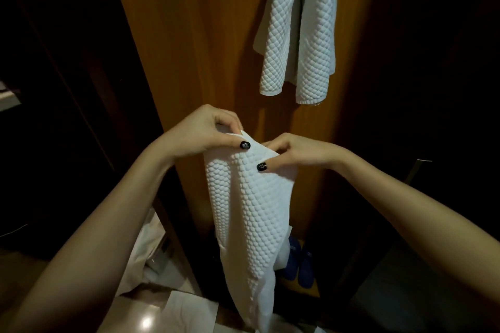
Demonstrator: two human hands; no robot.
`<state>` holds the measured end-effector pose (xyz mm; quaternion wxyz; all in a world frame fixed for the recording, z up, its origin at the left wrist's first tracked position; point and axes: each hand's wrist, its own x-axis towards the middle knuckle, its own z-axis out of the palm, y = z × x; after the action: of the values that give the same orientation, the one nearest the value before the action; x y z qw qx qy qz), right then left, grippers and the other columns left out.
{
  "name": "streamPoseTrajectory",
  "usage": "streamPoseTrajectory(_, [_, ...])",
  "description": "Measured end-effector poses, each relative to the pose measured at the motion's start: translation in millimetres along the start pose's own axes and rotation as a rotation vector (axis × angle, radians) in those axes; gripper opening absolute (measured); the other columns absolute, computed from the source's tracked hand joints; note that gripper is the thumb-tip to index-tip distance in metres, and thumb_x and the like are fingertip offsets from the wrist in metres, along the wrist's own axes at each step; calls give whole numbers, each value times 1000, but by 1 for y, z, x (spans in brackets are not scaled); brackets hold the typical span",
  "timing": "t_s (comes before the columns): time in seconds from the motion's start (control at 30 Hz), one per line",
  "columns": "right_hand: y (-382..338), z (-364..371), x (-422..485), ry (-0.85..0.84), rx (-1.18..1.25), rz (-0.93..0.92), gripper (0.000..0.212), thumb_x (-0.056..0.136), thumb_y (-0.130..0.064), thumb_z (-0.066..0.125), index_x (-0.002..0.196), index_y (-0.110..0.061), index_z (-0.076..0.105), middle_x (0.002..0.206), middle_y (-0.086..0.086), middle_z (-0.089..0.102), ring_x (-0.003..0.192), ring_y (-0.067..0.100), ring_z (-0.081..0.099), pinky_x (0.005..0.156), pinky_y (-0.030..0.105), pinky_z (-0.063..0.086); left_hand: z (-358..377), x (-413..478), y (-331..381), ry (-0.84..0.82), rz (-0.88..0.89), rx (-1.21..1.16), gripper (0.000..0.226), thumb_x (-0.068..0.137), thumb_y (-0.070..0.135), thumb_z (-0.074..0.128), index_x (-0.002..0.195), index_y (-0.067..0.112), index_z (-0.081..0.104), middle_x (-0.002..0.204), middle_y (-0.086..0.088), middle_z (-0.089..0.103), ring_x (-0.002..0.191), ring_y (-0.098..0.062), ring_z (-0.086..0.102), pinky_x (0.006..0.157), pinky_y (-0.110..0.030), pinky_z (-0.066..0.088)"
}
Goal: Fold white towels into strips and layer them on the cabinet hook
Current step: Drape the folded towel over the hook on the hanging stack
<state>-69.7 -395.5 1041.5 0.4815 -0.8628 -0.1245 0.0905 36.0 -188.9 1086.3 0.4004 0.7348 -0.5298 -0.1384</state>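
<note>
Against the wooden cabinet panel hangs the long white towel being folded, its top edge pinched by both hands: the left hand on the upper corner, the right hand just beside it. Its tail drops toward the floor. With only 2 fingertip pinches, the folded layers could slide apart, or the tail could drag below — that is my judgement. Above, 1 hung towel drapes from a hook out of view, and raising the strip might nudge it loose. Crumpled white sheets and blue slippers lie near the tail.
</note>
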Motion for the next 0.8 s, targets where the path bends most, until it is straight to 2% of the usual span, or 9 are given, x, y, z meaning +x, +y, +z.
streamPoseTrajectory(0.1, [7, 2, -4, 21, -129, 108, 27, 97, -30, 60, 98, -6, 73, 93, 1, 75, 83, 12, 70, 72, 24, 55, 0, -5, -12, 107, -69, 95, 19, 74, 21, 82, 61, 24, 69, 75, 4, 68, 74, -6, 62, 70, -22, 45])
streamPoseTrajectory(0.2, [17, 10, -7, 27, -292, 172, 38, 99, -38, 53, 96, -6, 72, 96, 10, 74, 87, 26, 71, 81, 45, 56, 11, -6, -23, 246, -126, 205, 24, 71, 27, 84, 58, 21, 65, 70, 6, 65, 68, -5, 57, 63, -22, 40])
streamPoseTrajectory(0.23, [18, 12, -9, 40, -301, 173, 40, 99, -38, 52, 95, -4, 72, 95, 11, 74, 87, 30, 70, 81, 45, 56, 14, -7, -27, 285, -150, 255, 26, 70, 29, 85, 57, 20, 64, 69, 5, 65, 67, -5, 57, 61, -21, 39])
streamPoseTrajectory(0.33, [14, 13, -12, 171, -393, 148, 45, 97, -38, 56, 63, -10, 60, 55, -7, 59, 48, 14, 51, 50, 21, 38, 18, -13, -37, 331, -199, 396, 31, 73, 35, 82, 56, 18, 62, 66, 6, 62, 66, -5, 55, 56, -20, 35])
streamPoseTrajectory(0.4, [9, 16, -10, 209, -452, 128, 50, 96, -39, 58, 56, -9, 49, 50, -7, 41, 46, 9, 35, 46, 24, 27, 16, -19, -42, 257, -174, 449, 28, 78, 36, 77, 62, 18, 62, 72, 5, 61, 71, -11, 56, 58, -24, 36])
streamPoseTrajectory(0.5, [-2, 20, -6, 197, -505, 87, 41, 96, -32, 59, 66, -4, 58, 60, 4, 47, 55, 11, 40, 52, 28, 32, 10, -23, -40, 54, -102, 416, 19, 83, 37, 72, 85, 18, 73, 98, 8, 62, 95, -12, 59, 83, -34, 48])
streamPoseTrajectory(0.63, [-17, 15, 4, 190, -551, 88, 30, 95, -27, 62, 73, -7, 65, 69, 14, 61, 58, 10, 46, 55, 27, 36, 19, -12, -29, -178, -6, 374, 33, 85, 37, 71, 115, 22, 70, 140, 11, 50, 129, -5, 44, 112, -32, 33])
streamPoseTrajectory(0.73, [-22, 11, 3, 174, -561, 115, 31, 93, -28, 64, 64, -22, 58, 58, 0, 53, 49, 4, 41, 51, 21, 32, 29, 5, -22, -216, 3, 412, 35, 83, 41, 72, 115, 28, 67, 156, 11, 29, 141, -6, 26, 112, -28, 22])
streamPoseTrajectory(0.8, [-23, 8, -3, 172, -535, 140, 28, 92, -27, 67, 67, -16, 64, 59, 0, 53, 51, 4, 41, 52, 20, 32, 34, 16, -18, -274, -15, 326, 24, 83, 37, 74, 104, 26, 70, 149, 10, 42, 138, -6, 34, 112, -30, 26])
